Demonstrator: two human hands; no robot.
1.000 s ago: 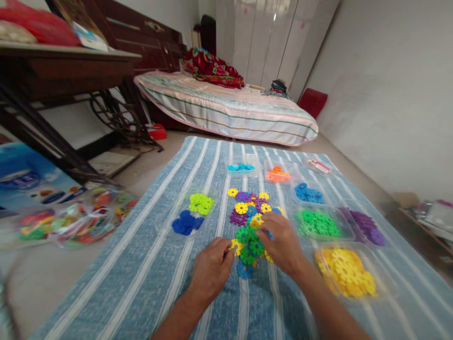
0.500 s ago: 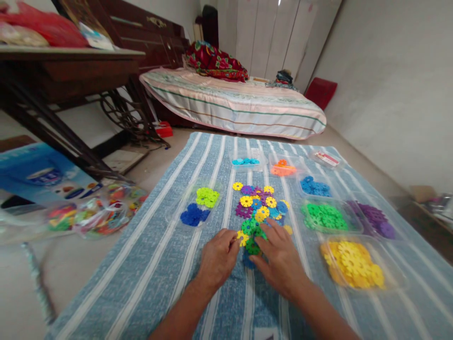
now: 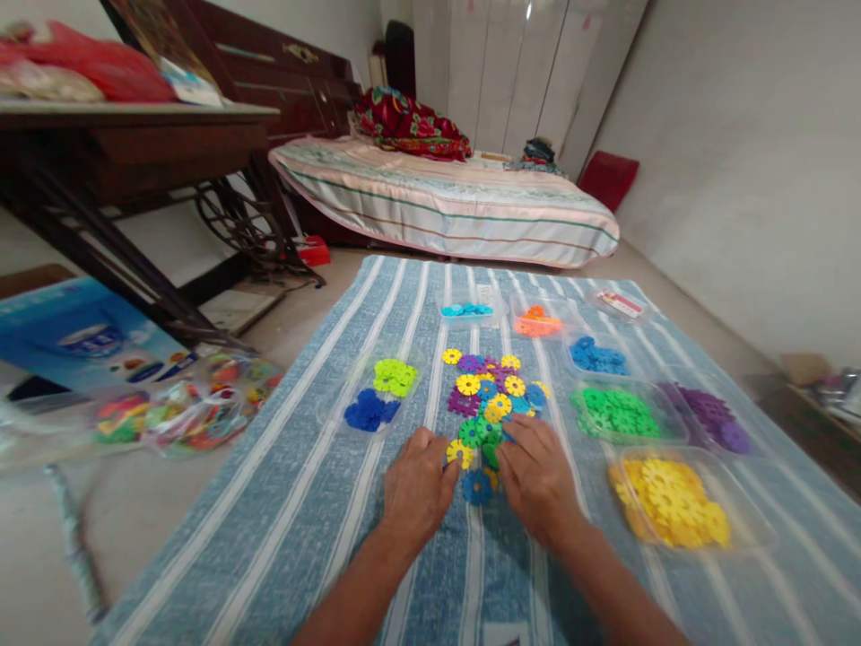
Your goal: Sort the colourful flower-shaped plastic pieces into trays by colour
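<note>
A patch of toothed plastic discs (image 3: 498,408) in yellow, purple, blue and green lies on the striped cloth, partly overlapping or joined. My left hand (image 3: 418,484) is closed at its near left side, thumb and forefinger at the edge of a yellow disc (image 3: 459,453). Across from it, my right hand (image 3: 540,475) has its fingers curled in beside a green disc (image 3: 492,446); a bit of blue shows by its fingertips, and what they grip is hidden. Between the hands lies a blue disc (image 3: 477,487), with part of a yellow one behind it.
Clear tubs of discs stand around: yellow (image 3: 673,502), green (image 3: 615,413), purple (image 3: 714,417), blue (image 3: 598,355), orange (image 3: 538,323) and light blue (image 3: 467,310). On the left, one tub holds lime discs (image 3: 395,377) and dark blue discs (image 3: 371,410). A bed (image 3: 444,206) stands beyond.
My right hand has drawn slightly right and its fingers have curled in, uncovering more of the green and blue discs. My left hand stays by the yellow disc.
</note>
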